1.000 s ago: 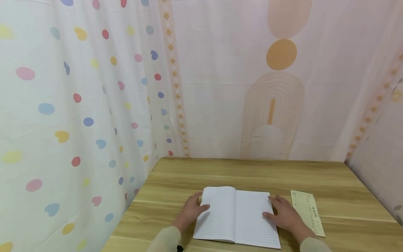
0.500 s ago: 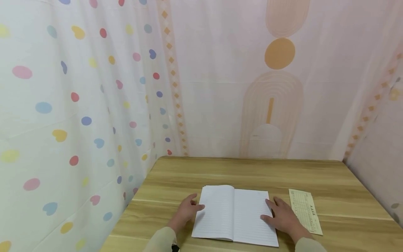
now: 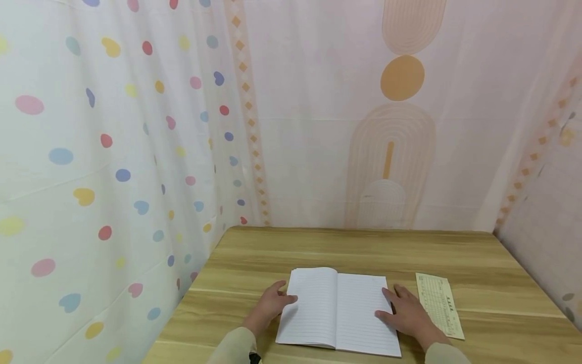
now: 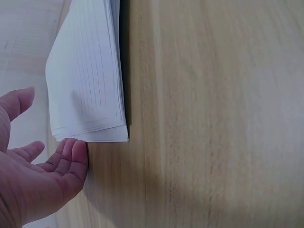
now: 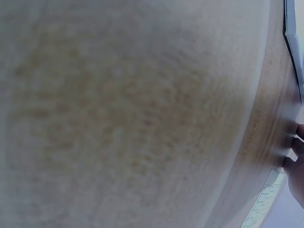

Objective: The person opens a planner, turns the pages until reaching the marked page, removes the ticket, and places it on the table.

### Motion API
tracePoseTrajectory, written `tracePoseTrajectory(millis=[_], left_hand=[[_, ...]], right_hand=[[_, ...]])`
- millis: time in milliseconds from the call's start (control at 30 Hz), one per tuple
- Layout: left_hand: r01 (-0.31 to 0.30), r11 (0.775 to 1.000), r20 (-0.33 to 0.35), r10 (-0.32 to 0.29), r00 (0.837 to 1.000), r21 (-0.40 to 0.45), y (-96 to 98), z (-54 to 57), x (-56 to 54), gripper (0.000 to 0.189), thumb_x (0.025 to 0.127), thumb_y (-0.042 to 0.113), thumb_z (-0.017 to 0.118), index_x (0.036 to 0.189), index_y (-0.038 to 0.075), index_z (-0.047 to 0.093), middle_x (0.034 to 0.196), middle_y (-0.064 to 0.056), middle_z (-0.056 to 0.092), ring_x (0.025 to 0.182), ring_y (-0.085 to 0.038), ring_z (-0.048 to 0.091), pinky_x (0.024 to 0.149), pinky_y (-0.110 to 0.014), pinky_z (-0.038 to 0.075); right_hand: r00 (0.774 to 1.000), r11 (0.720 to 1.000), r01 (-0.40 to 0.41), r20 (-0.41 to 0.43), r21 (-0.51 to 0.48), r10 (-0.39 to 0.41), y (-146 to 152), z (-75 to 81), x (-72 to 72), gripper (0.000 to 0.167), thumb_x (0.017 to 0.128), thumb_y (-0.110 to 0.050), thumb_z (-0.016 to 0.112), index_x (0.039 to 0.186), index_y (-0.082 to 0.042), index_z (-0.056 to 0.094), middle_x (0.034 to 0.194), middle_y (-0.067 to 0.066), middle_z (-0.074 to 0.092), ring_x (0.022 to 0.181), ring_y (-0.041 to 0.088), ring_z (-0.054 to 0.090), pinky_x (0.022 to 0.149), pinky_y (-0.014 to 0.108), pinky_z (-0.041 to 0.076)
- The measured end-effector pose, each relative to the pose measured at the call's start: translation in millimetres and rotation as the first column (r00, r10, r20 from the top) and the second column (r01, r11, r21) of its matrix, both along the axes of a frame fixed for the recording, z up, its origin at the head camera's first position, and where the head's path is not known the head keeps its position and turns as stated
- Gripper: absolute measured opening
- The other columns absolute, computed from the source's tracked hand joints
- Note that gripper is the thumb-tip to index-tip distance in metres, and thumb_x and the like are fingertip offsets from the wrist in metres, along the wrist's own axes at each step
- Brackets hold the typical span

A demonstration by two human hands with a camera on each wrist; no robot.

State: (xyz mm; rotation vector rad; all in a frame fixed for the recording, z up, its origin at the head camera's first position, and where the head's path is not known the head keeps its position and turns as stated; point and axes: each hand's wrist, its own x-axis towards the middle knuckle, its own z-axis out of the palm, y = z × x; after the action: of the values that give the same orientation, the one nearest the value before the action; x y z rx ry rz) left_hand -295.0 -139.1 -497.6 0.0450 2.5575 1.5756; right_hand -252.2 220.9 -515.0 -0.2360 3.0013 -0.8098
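An open notebook (image 3: 318,308) with lined pages lies flat on the wooden table, its spine running away from me. At its left edge is my left hand (image 3: 270,306), thumb reaching over the page and fingers beside the edge. The left wrist view has the fingertips of that hand (image 4: 52,175) right at the page corner, with the thumb held apart. My right hand (image 3: 409,313) lies along the notebook's right edge, fingers spread and thumb over the right page. Only part of this hand (image 5: 297,166) shows in the right wrist view. The pages carry ruled lines and no visible writing.
A pale yellow printed slip (image 3: 438,306) lies on the table (image 3: 354,247) just right of my right hand, partly covered by it. Behind the table hangs a patterned curtain (image 3: 309,151); another with coloured dots (image 3: 91,273) hangs on the left.
My left hand has drawn slightly left and come back a little toward the page. The right hand stays at its edge, and the whole head view has drifted slightly.
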Motion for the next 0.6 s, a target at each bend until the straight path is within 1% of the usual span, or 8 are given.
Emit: tracePoseTrajectory(millis=[67, 133, 233, 300, 367, 467, 600], left_hand=[[-0.010, 1.000, 0.003, 0.010, 1.000, 0.023, 0.1, 0.4, 0.5, 0.071, 0.090, 0.017, 0.073, 0.144, -0.013, 0.038, 0.123, -0.035, 0.055, 0.112, -0.044, 0.058, 0.090, -0.051, 0.051], [-0.025, 0.997, 0.022, 0.023, 0.999, 0.067, 0.1, 0.4, 0.7, 0.071, 0.091, 0.018, 0.072, 0.144, -0.014, 0.036, 0.128, -0.040, 0.051, 0.116, -0.049, 0.055, 0.092, -0.053, 0.050], [-0.039, 0.992, 0.067, 0.031, 0.997, 0.122, -0.8, -0.8, 0.5, 0.073, 0.093, 0.021, 0.070, 0.146, -0.013, 0.032, 0.135, -0.042, 0.044, 0.119, -0.052, 0.052, 0.092, -0.053, 0.050], [-0.050, 0.987, 0.094, 0.036, 0.995, 0.153, -1.8, -2.0, -0.1, 0.074, 0.094, 0.022, 0.068, 0.148, -0.012, 0.030, 0.138, -0.042, 0.041, 0.120, -0.051, 0.052, 0.091, -0.051, 0.051], [-0.060, 0.984, 0.109, 0.042, 0.993, 0.168, -3.3, -2.3, -0.2, 0.073, 0.095, 0.023, 0.067, 0.149, -0.011, 0.030, 0.137, -0.041, 0.043, 0.119, -0.049, 0.054, 0.089, -0.049, 0.052], [-0.074, 0.978, 0.108, 0.054, 0.993, 0.194, -5.4, -2.2, -0.4, 0.073, 0.096, 0.023, 0.067, 0.148, -0.011, 0.030, 0.131, -0.039, 0.050, 0.112, -0.043, 0.059, 0.086, -0.045, 0.052], [-0.088, 0.965, 0.093, 0.067, 0.993, 0.246, -7.3, -3.0, -1.5, 0.073, 0.095, 0.023, 0.067, 0.148, -0.011, 0.030, 0.126, -0.031, 0.057, 0.104, -0.032, 0.061, 0.083, -0.040, 0.052]], right_hand=[[1.000, 1.000, 0.000, 0.000, -0.002, 0.000, -0.1, -0.2, -0.1, 0.077, 0.088, -0.049, 0.070, 0.143, 0.002, 0.050, 0.148, 0.038, 0.033, 0.137, 0.057, 0.027, 0.106, 0.069, 0.026], [1.000, 1.000, 0.000, -0.001, -0.001, 0.000, -0.2, -0.6, -0.3, 0.077, 0.088, -0.049, 0.070, 0.143, 0.002, 0.050, 0.148, 0.038, 0.033, 0.137, 0.057, 0.027, 0.106, 0.069, 0.026], [1.000, 1.000, 0.000, -0.004, 0.003, 0.000, -0.3, -1.2, -0.5, 0.077, 0.088, -0.049, 0.070, 0.142, 0.002, 0.050, 0.148, 0.038, 0.033, 0.137, 0.057, 0.028, 0.106, 0.069, 0.026], [1.000, 1.000, 0.001, -0.005, 0.008, -0.001, -0.4, -1.6, -0.7, 0.078, 0.088, -0.049, 0.070, 0.142, 0.002, 0.050, 0.148, 0.038, 0.033, 0.137, 0.057, 0.028, 0.106, 0.068, 0.027], [1.000, 1.000, 0.002, -0.005, 0.009, -0.002, -0.4, -1.5, -0.6, 0.078, 0.088, -0.050, 0.070, 0.142, 0.002, 0.050, 0.148, 0.038, 0.033, 0.137, 0.057, 0.028, 0.106, 0.068, 0.026], [1.000, 1.000, 0.004, -0.001, 0.006, -0.004, -0.4, -1.0, -0.5, 0.078, 0.088, -0.049, 0.070, 0.143, 0.002, 0.050, 0.148, 0.039, 0.033, 0.136, 0.057, 0.027, 0.106, 0.069, 0.026], [1.000, 1.000, 0.004, 0.000, 0.004, -0.004, -0.4, 0.1, -0.1, 0.077, 0.088, -0.048, 0.070, 0.143, 0.002, 0.049, 0.148, 0.039, 0.033, 0.136, 0.057, 0.027, 0.106, 0.069, 0.026]])
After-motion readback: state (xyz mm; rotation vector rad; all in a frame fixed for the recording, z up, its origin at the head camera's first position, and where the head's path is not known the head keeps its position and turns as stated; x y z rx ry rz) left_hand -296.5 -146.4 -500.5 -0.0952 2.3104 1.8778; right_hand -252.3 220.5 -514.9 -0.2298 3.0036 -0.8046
